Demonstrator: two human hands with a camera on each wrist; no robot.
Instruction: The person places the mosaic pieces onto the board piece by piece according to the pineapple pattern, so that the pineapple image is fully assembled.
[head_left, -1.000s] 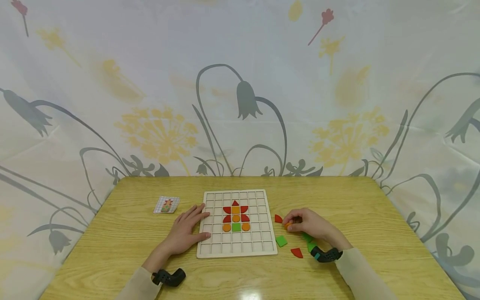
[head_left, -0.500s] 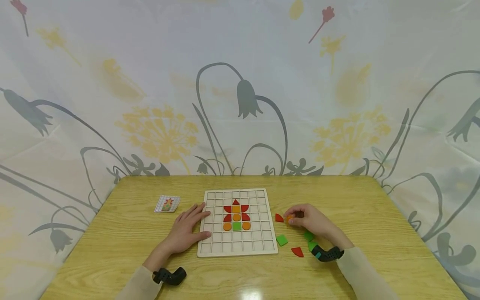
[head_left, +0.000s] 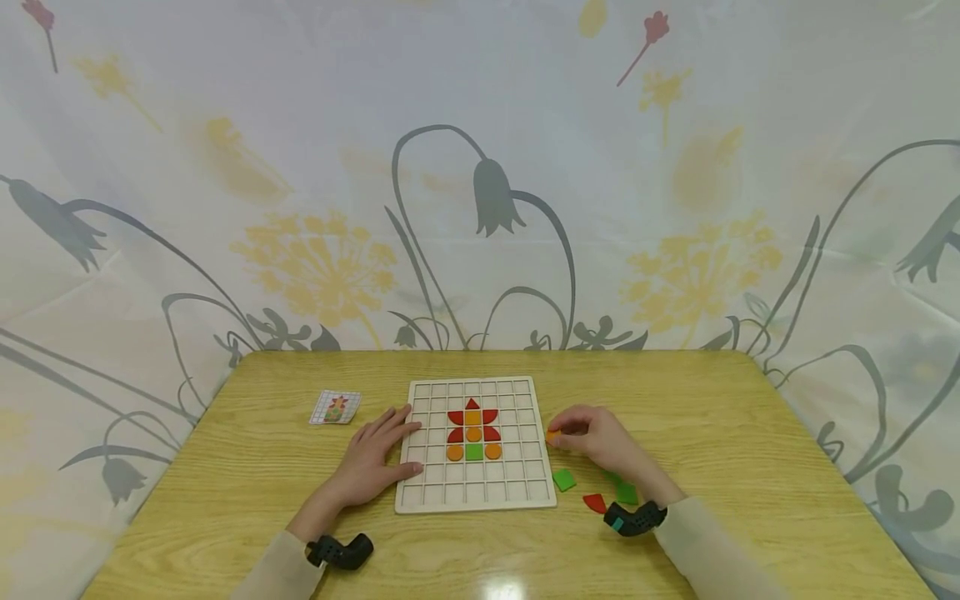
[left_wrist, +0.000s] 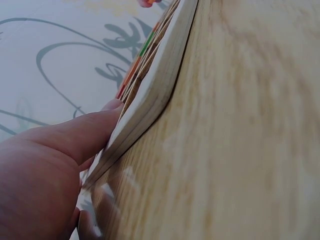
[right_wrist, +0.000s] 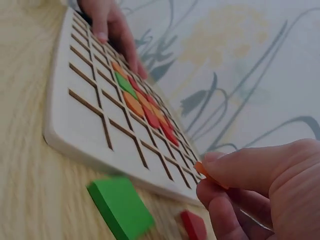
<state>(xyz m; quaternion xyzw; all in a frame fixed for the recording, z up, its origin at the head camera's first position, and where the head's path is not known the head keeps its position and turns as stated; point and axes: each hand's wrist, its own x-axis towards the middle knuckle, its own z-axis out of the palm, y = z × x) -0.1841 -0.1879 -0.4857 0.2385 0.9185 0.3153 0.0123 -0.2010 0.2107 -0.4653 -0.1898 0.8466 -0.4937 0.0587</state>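
A pale wooden grid board (head_left: 525, 492) lies on the table, bearing a figure of red, orange and green tiles. My left hand (head_left: 370, 462) rests flat along its left edge, fingers spread and thumb (left_wrist: 97, 127) over the rim. At the board's right edge, my right hand (head_left: 600, 440) pinches an orange tile (head_left: 553, 435) between thumb and fingers; most of this tile is covered by the fingertips in the right wrist view. Below that hand, a green square tile (right_wrist: 120, 206) and a red tile (right_wrist: 193, 225) lie beside the board.
A small card (head_left: 335, 407) with a printed coloured figure on a grid lies left of the board. Another red quarter-round tile (head_left: 595, 503) and a green tile (head_left: 627, 494) lie near the right wrist, which partly covers them. A patterned cloth hangs behind the table.
My right hand has picked up the orange tile and carried it left to the board's edge, now covering the red tile there in the head view. The left hand stays in place.
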